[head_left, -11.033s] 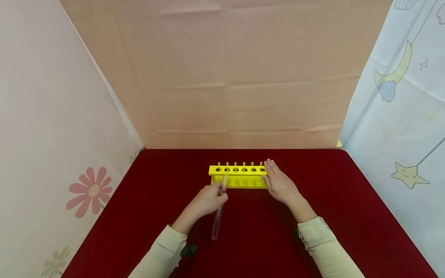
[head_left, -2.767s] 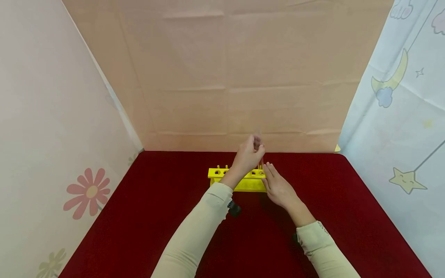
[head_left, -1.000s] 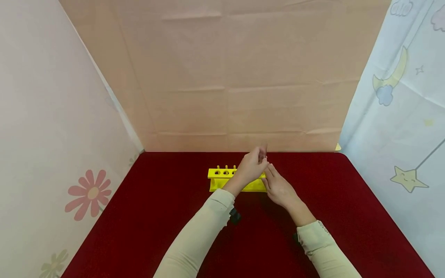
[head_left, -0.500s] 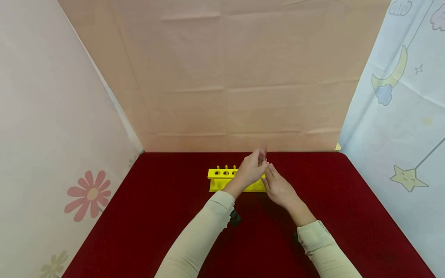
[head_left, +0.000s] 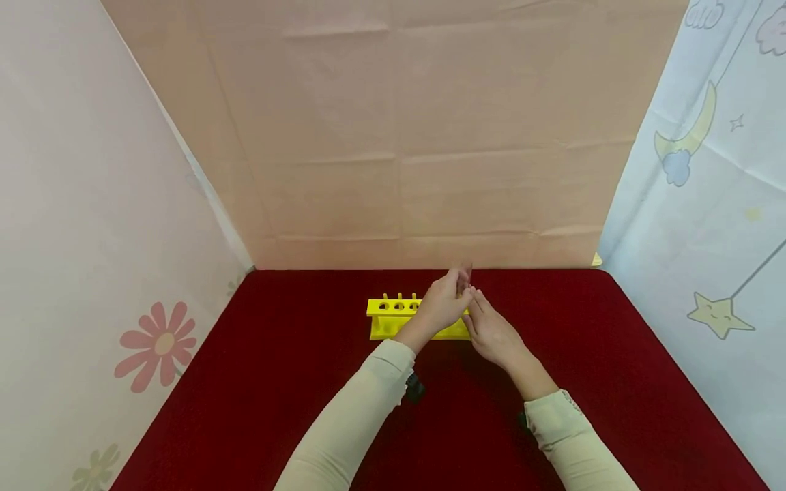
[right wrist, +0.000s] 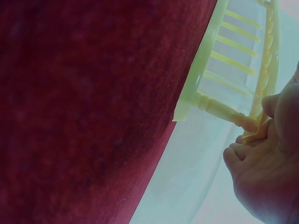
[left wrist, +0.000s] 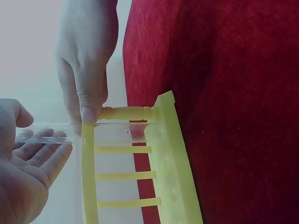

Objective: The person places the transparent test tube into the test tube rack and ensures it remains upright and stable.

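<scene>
A yellow test tube rack (head_left: 383,327) stands on the red table. Through the hole at its right end goes a clear test tube (left wrist: 112,134), its rounded bottom down at the rack's base in the left wrist view. My left hand (head_left: 441,303) is around the tube's upper part; the left wrist view has its thumb off the glass and its fingers loosely spread behind it. With thumb and fingers, my right hand (head_left: 493,332) grips the right end of the rack's top plate, seen in the right wrist view too. My left hand hides part of the rack from the head camera.
Red cloth (head_left: 276,395) covers the table. Behind it rises a beige backdrop (head_left: 393,136), with a flowered sheet (head_left: 74,204) on the left and a moon-and-star sheet (head_left: 706,225) on the right.
Earlier, my left hand held the test tube in front of the rack, then raised it over the right end. The tube has since gone down into that hole. My right hand has stayed put.
</scene>
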Demonstrator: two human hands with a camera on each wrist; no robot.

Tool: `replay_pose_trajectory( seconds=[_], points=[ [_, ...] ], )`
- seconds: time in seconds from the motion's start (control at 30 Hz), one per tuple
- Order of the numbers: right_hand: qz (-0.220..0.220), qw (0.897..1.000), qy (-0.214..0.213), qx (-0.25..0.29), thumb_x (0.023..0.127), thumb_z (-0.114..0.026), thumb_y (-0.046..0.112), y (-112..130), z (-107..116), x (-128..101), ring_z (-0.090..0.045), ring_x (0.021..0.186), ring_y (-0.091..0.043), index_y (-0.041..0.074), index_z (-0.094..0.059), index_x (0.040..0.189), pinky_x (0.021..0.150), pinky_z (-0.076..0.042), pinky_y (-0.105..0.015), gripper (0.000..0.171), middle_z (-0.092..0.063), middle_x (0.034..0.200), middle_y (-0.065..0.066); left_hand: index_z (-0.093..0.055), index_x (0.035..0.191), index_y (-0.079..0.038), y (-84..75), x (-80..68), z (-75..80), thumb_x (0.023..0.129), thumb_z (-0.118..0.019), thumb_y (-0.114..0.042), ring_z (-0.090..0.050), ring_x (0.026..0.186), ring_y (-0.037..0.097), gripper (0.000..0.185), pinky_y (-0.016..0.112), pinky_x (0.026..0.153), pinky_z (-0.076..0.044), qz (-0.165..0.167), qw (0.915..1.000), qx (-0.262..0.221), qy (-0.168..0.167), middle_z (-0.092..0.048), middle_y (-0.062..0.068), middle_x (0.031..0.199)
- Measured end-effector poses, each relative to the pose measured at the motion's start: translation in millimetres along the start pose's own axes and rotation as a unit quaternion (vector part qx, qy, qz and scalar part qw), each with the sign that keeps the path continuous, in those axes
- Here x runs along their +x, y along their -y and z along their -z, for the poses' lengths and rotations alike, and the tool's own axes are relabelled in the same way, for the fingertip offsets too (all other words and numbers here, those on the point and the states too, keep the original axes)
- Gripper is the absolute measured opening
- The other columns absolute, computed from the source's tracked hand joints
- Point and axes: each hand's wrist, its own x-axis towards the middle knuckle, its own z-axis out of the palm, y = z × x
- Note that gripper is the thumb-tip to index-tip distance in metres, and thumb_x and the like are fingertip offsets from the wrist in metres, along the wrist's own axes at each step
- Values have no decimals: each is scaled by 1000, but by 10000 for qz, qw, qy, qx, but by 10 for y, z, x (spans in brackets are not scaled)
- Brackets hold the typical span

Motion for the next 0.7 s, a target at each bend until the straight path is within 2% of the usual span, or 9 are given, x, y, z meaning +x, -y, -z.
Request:
replay_pose_trajectory(
  seconds=[0.37, 0.7],
  points=[
    [4, 9999, -82, -102, 107, -46, 13, 7, -7, 11, -26, 148, -45, -9, -29, 153, 115, -32, -55, 54, -28, 159, -30, -55, 122, -12, 52, 3, -7, 99, -63, -20, -58, 87, 14, 26, 24, 76, -52, -48, 10000, -12, -17, -61, -2, 103],
    [-60, 10000, 8, -34, 107, -44, 15, 36, -14, 23, -25, 148, -46, -9, -29, 154, 115, -32, -56, 54, -27, 159, -31, -55, 119, -13, 87, -10, 18, 99, -63, -19, -57, 83, 14, 23, 24, 71, -51, -37, 10000, -28, -5, -59, -4, 98]
  ],
)
